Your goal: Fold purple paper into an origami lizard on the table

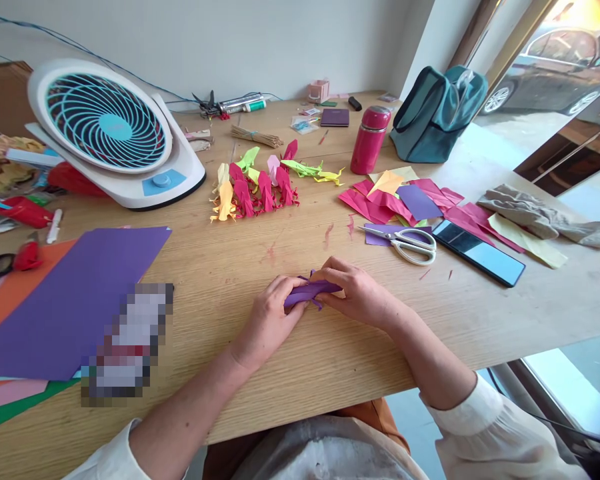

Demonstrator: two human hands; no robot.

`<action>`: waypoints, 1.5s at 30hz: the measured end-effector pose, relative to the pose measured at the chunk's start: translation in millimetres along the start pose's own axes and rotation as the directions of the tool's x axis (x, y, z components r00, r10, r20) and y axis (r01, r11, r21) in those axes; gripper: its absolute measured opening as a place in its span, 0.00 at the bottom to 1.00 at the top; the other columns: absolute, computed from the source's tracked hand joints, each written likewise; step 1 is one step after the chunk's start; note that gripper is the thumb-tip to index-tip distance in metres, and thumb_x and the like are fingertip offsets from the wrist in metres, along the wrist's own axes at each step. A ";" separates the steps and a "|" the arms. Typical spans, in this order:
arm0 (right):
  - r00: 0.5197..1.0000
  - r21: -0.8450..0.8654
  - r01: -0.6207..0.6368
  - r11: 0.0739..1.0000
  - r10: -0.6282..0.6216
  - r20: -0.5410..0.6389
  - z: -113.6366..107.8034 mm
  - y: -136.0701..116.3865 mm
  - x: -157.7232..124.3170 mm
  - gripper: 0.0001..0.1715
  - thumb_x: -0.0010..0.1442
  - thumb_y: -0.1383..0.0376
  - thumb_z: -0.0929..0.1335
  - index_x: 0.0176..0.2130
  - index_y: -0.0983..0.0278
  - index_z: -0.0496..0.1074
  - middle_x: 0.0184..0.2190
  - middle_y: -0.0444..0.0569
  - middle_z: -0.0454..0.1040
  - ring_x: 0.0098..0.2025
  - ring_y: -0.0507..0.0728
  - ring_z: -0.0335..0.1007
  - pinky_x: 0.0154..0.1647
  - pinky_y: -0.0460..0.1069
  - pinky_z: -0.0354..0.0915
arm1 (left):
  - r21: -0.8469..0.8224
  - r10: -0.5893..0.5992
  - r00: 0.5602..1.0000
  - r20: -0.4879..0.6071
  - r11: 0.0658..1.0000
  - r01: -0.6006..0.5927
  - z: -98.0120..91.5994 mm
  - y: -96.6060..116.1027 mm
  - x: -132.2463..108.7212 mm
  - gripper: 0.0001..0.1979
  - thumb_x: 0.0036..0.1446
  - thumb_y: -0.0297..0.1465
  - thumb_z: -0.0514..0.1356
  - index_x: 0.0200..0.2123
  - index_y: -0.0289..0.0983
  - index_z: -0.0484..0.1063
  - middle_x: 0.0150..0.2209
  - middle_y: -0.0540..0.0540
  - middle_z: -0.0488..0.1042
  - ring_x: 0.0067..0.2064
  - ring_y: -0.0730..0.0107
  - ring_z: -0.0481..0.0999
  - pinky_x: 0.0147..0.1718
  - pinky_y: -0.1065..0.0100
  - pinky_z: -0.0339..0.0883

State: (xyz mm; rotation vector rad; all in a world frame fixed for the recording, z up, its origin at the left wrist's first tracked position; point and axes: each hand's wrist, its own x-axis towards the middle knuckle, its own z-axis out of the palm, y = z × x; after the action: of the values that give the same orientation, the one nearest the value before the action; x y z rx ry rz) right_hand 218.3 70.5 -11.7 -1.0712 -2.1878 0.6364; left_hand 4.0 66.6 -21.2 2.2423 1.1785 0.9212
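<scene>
Between my two hands is a folded purple paper figure (310,291) with thin curled strips sticking out near its middle. My left hand (273,313) pinches its left end, thumb below and fingers above. Its right part is gripped by my right hand (353,290), whose fingertips meet near the curled strips. White-handled scissors (414,245) lie to the right, partly on a purple paper piece (375,233). Farther back stands a group of folded paper figures (250,190) in pink, yellow and green, with similar curled strips.
A white fan (115,127) stands at the back left, above purple sheets (80,293). On the right lie coloured paper scraps (370,203), a phone (480,253) and grey gloves (540,213). A pink flask (370,140) and teal bag (430,120) stand behind.
</scene>
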 end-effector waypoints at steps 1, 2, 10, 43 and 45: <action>1.000 0.012 -0.007 1.000 0.007 0.001 -0.2 -0.3 0.0 0.13 0.63 0.69 0.69 0.49 0.63 0.74 0.41 0.50 0.71 0.39 0.55 0.72 0.42 0.50 0.68 | -0.007 -0.003 1.000 -0.002 1.000 0.003 -0.1 0.0 0.3 0.16 0.56 0.19 0.64 0.46 0.40 0.72 0.43 0.47 0.78 0.46 0.65 0.79 0.48 0.63 0.74; 1.000 0.025 -0.015 1.000 0.015 0.001 -0.4 -0.6 0.1 0.12 0.63 0.69 0.69 0.48 0.63 0.74 0.41 0.50 0.71 0.39 0.55 0.72 0.42 0.49 0.68 | -0.015 -0.005 1.000 -0.004 1.000 0.005 -0.1 0.1 0.6 0.15 0.57 0.20 0.64 0.46 0.40 0.72 0.43 0.47 0.78 0.46 0.65 0.79 0.48 0.63 0.74; 0.999 0.093 -0.047 0.995 0.048 -0.016 -0.1 -2.7 2.1 0.10 0.63 0.68 0.69 0.46 0.62 0.73 0.40 0.49 0.71 0.38 0.54 0.71 0.40 0.49 0.68 | -0.043 0.012 0.999 -0.041 0.999 -0.014 -0.4 2.9 1.5 0.15 0.58 0.20 0.62 0.47 0.40 0.73 0.46 0.45 0.78 0.48 0.64 0.79 0.49 0.61 0.74; 0.999 -0.187 0.035 0.982 -0.036 -0.001 0.7 1.8 7.4 0.15 0.62 0.68 0.70 0.50 0.60 0.74 0.46 0.54 0.72 0.47 0.61 0.68 0.52 0.57 0.65 | 0.083 -0.038 0.997 -0.071 0.996 0.044 5.4 -5.0 0.3 0.12 0.56 0.21 0.64 0.42 0.40 0.71 0.41 0.47 0.75 0.44 0.62 0.74 0.45 0.60 0.70; 0.999 -0.164 0.041 0.986 -0.040 0.011 1.4 2.5 7.2 0.17 0.61 0.69 0.69 0.50 0.60 0.74 0.45 0.54 0.71 0.47 0.60 0.68 0.52 0.57 0.66 | 0.089 -0.036 0.996 -0.078 0.995 0.043 5.8 -5.0 0.3 0.13 0.55 0.21 0.64 0.41 0.40 0.71 0.40 0.47 0.75 0.44 0.62 0.75 0.45 0.60 0.70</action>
State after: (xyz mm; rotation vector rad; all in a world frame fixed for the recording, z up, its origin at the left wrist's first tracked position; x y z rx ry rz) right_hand 215.2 77.6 -12.0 -1.1054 -2.2951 0.4490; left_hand 5.6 69.1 -28.3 2.2638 1.3183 0.9635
